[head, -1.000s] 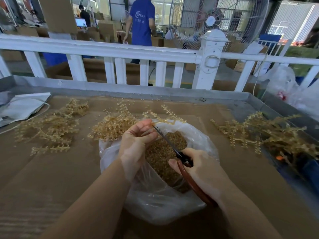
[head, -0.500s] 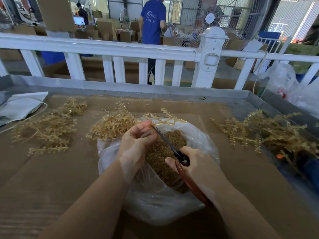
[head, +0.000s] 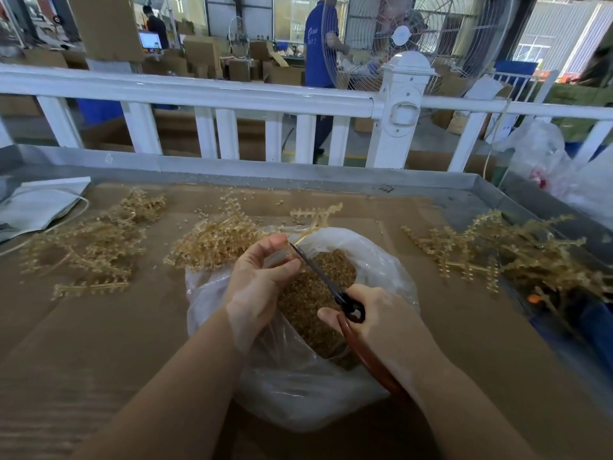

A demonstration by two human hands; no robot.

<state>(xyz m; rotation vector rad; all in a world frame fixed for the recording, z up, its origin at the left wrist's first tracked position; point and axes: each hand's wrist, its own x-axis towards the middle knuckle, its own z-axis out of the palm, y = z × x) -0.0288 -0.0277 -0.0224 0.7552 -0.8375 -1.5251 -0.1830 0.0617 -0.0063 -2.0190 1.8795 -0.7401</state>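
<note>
- While the left hand pinches its stem between curled fingers and thumb, the amber plastic sprue juts up and to the right from that hand, just above centre of the frame.
- Its toothed branches spread over the far rim of the bag, beyond both hands.
- At lower right of centre, the right hand grips the scissors, fingers wrapped round the red-brown handles.
- The dark blades run up and left, close together, and the tip meets the sprue's stem right at the left fingertips.
- Both hands hover over the clear plastic bag, whose mouth lies open at the centre.
- Inside it sits a heap of small amber pieces, directly under the blades.
- A middle pile of like sprues touches the bag's upper left edge.
- A left pile and a right pile lie well apart at either side.
- All of it rests on brown cardboard that lines a metal tray.
- A white fence crosses the top of the frame, with a big fan and a person in a blue shirt behind it.
</note>
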